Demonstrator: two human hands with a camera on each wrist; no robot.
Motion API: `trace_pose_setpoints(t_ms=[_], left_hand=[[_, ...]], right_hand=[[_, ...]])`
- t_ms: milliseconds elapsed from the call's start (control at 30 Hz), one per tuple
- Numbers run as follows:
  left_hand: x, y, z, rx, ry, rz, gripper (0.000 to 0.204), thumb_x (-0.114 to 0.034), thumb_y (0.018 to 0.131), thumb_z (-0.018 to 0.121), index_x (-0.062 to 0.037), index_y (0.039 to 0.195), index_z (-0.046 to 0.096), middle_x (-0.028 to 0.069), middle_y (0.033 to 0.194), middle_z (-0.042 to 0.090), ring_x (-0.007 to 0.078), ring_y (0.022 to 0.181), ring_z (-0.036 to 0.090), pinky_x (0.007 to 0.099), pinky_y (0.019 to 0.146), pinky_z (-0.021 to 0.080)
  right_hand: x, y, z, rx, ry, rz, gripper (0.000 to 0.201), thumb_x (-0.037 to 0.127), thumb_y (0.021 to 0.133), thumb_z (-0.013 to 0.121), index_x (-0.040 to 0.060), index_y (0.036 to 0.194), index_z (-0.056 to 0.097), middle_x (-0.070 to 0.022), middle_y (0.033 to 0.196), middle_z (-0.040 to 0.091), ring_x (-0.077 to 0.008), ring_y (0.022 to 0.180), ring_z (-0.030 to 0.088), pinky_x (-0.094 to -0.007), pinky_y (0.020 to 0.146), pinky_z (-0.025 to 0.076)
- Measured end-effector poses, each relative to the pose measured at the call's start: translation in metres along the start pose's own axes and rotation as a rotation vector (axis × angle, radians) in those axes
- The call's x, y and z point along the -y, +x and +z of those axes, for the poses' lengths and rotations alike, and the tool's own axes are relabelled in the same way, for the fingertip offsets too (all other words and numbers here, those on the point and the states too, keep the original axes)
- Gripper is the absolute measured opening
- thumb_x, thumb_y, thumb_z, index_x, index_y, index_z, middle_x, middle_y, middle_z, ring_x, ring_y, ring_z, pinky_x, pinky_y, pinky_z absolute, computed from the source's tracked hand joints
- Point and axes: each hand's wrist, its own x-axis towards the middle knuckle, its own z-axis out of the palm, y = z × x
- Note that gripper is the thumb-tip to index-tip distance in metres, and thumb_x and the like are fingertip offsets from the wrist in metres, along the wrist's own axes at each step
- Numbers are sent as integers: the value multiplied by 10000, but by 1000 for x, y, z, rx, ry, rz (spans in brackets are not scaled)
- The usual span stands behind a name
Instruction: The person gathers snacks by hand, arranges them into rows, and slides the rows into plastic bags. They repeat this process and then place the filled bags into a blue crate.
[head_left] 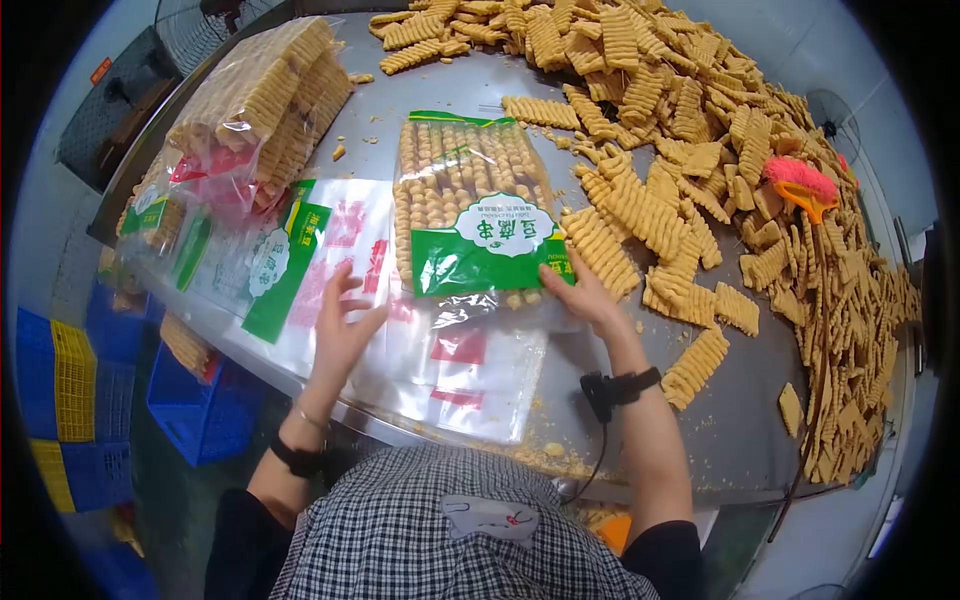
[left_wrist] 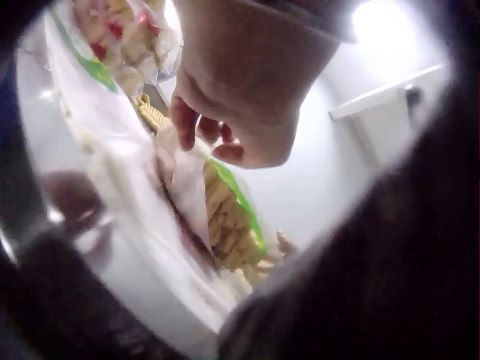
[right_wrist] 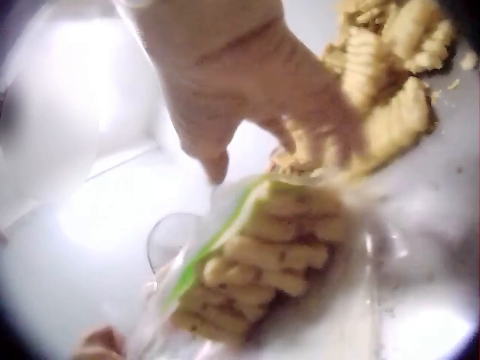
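In the head view, a clear plastic bag (head_left: 480, 210) with a green label and packed ridged yellow snack pieces lies in front of me on the metal table. Its lower end faces my body. My right hand (head_left: 585, 295) is at the bag's lower right corner, thumb over the green label, fingers extended along the side. In the right wrist view, thumb and fingers spread apart above the filled bag (right_wrist: 255, 262). My left hand (head_left: 345, 325) hovers left of the bag over flat unfilled bags (head_left: 480, 400), fingers loosely bent and holding nothing.
Filled bags (head_left: 265, 100) are stacked at the left back. A large heap of loose snack pieces (head_left: 690, 120) covers the back and right of the metal table (head_left: 740, 410). A pink brush (head_left: 800, 182) lies on the heap. Blue crates (head_left: 205, 410) stand below the left edge.
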Motion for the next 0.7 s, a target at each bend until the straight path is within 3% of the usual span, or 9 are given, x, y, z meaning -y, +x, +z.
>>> trace_pose_setpoints(t_ms=[33,100,200,267,367,400,467,533,700], left_hand=[[4,15,5,-10,-2,5,510,-187,748,724,-58,1197,521,82,923,619,180,820,595,320,655,508],[13,40,13,562,-292,-635,784,-166,739,770,-54,1389,345,108,1138,579,174,935,580,331,716,521],[-8,40,49,790,-317,-343,702,21,760,609,-34,1403,332,103,1160,554,176,978,594,311,736,528],[-10,37,63,677,-316,-327,724,62,747,553,-61,1420,316,102,1110,567,169,940,602,299,698,528],[-30,40,72,520,-375,-414,779,119,731,470,-129,1448,292,108,1039,576,161,844,613,279,621,518],[-36,42,72,466,-445,-513,807,134,728,443,-170,1459,285,114,1018,572,159,786,617,271,583,509],[-13,49,76,407,-439,-485,806,145,735,401,-205,1452,294,123,925,588,151,635,586,270,475,458],[-8,56,70,387,-363,-495,791,129,743,395,-204,1452,291,112,797,588,136,531,531,269,398,380],[5,56,61,398,-182,-563,353,66,786,431,19,1115,549,69,670,546,115,437,442,273,356,298]], right_hand=[[-17,12,7,-37,-69,-99,780,504,801,723,-22,1308,451,-135,1089,627,-160,932,598,-303,787,500],[0,11,5,44,-11,-26,742,496,797,732,-8,1279,478,-104,1053,637,-144,893,601,-289,761,500],[17,11,3,166,248,42,589,459,778,765,44,1152,577,-12,936,650,-98,753,586,-238,659,473],[37,4,-1,140,87,350,616,531,750,753,119,1186,614,-31,1062,596,-153,931,544,-369,763,458],[28,4,-3,236,301,278,623,570,734,738,137,1167,621,-19,1018,581,-173,909,532,-390,756,433],[28,4,-2,237,303,282,623,570,734,738,137,1167,621,-19,1018,581,-173,909,532,-390,756,433],[27,3,1,259,416,468,422,352,794,763,84,1095,638,-12,921,618,-112,727,555,-251,596,458],[24,1,3,290,420,394,432,332,786,769,77,1107,631,-20,932,620,-121,723,565,-271,587,474],[0,-1,12,318,423,357,433,243,771,784,78,1131,608,-28,893,626,-133,620,573,-308,515,503]])
